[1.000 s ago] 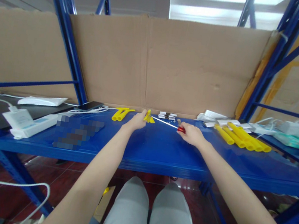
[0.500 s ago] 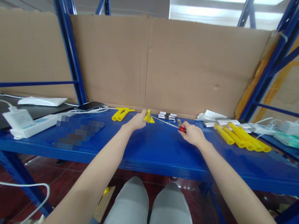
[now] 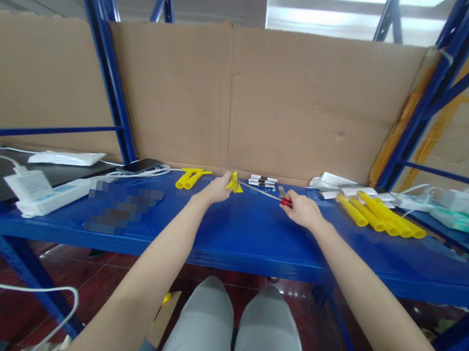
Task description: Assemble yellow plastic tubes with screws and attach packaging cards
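Observation:
My left hand (image 3: pixel 218 189) is closed around a yellow plastic piece (image 3: pixel 234 184) near the back of the blue shelf (image 3: pixel 247 231). In my right hand (image 3: pixel 301 209) is a screwdriver (image 3: pixel 287 202) with a red handle, gripped in a closed fist. Its long thin shaft points left, and the tip meets the yellow piece, though I cannot make out the exact contact. Behind the shaft lie small white and dark packs (image 3: pixel 263 180). Tiny bright bits, perhaps screws, are scattered beside them.
Two yellow T-shaped parts (image 3: pixel 192 178) lie left of my hand. Several yellow tubes (image 3: pixel 382 215) rest at right, near white papers (image 3: pixel 335 183). A white power strip (image 3: pixel 57 198) and cables sit at left. Cardboard (image 3: pixel 291 101) stands behind, between blue posts (image 3: pixel 423 110).
The yellow piece and my left hand have shifted very slightly to the right. My right hand with the screwdriver stays in nearly the same place.

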`<action>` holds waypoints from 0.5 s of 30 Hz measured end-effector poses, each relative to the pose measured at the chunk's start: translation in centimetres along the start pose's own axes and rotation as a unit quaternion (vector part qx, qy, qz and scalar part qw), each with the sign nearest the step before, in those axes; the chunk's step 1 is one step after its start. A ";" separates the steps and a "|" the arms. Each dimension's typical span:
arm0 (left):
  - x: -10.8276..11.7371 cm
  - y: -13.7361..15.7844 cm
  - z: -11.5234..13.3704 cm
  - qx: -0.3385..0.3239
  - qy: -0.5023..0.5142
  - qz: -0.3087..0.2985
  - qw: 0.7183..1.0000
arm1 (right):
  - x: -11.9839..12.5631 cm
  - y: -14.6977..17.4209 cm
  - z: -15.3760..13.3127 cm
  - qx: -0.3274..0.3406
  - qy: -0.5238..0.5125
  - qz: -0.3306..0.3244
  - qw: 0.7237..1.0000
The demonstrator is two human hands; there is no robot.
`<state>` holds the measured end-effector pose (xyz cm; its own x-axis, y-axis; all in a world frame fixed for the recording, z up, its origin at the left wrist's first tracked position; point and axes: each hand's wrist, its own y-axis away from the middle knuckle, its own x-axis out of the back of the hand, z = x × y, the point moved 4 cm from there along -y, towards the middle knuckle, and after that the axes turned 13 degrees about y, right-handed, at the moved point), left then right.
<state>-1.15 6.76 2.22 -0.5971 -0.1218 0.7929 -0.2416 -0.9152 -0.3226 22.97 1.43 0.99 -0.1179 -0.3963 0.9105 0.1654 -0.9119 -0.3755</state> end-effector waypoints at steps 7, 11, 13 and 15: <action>0.1 0.0 0.1 0.001 -0.002 0.006 1.000 | -0.9 -0.4 0.0 0.000 -0.057 -0.018 0.998; 0.1 0.0 0.0 -0.006 -0.012 0.013 1.000 | -1.5 -0.7 -0.1 0.015 -0.092 -0.024 0.995; 0.1 -0.1 0.0 -0.011 -0.017 0.015 1.000 | -1.7 -0.8 -0.2 0.027 -0.104 -0.030 0.994; 0.1 -0.1 0.0 -0.014 -0.022 0.018 1.000 | -1.7 -0.8 -0.2 0.037 -0.115 -0.032 0.992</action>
<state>-1.16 6.82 2.30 -0.5725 -0.1717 0.8017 -0.2421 -0.8988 -0.3654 22.87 2.82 -0.31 0.0950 -0.2955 0.9506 0.2371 -0.9207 -0.3099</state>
